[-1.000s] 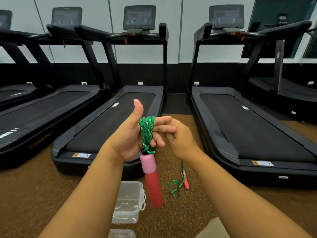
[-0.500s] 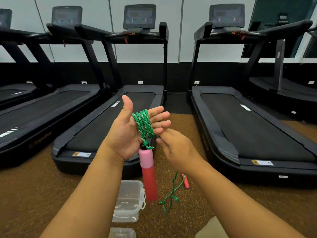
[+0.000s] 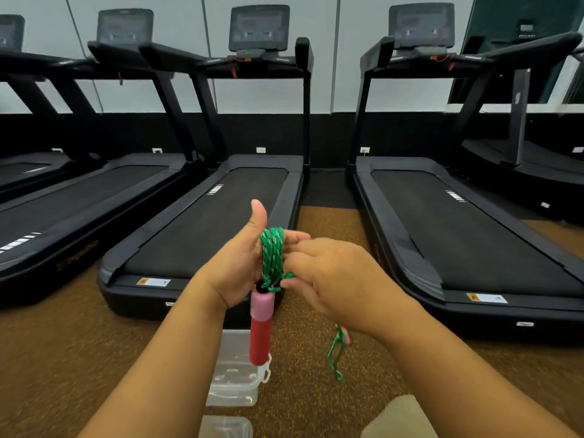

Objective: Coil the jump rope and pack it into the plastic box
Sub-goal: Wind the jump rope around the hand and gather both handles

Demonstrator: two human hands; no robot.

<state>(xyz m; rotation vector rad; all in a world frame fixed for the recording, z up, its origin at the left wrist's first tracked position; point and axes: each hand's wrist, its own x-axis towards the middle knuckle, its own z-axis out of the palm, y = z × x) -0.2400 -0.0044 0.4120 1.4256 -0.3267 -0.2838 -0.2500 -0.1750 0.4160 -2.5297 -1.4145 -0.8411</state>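
Your left hand (image 3: 240, 263) is open flat with the thumb up, and the green rope (image 3: 271, 254) is wound around its fingers. One pink and red handle (image 3: 261, 324) hangs straight down from that hand. Your right hand (image 3: 331, 276) sits just beside the rope and pinches the loose end. The rest of the rope drops below your right hand to the other handle (image 3: 344, 335) near the floor. The clear box (image 3: 235, 377) stands on the floor right below the hanging handle, so your left hand is nearer to it.
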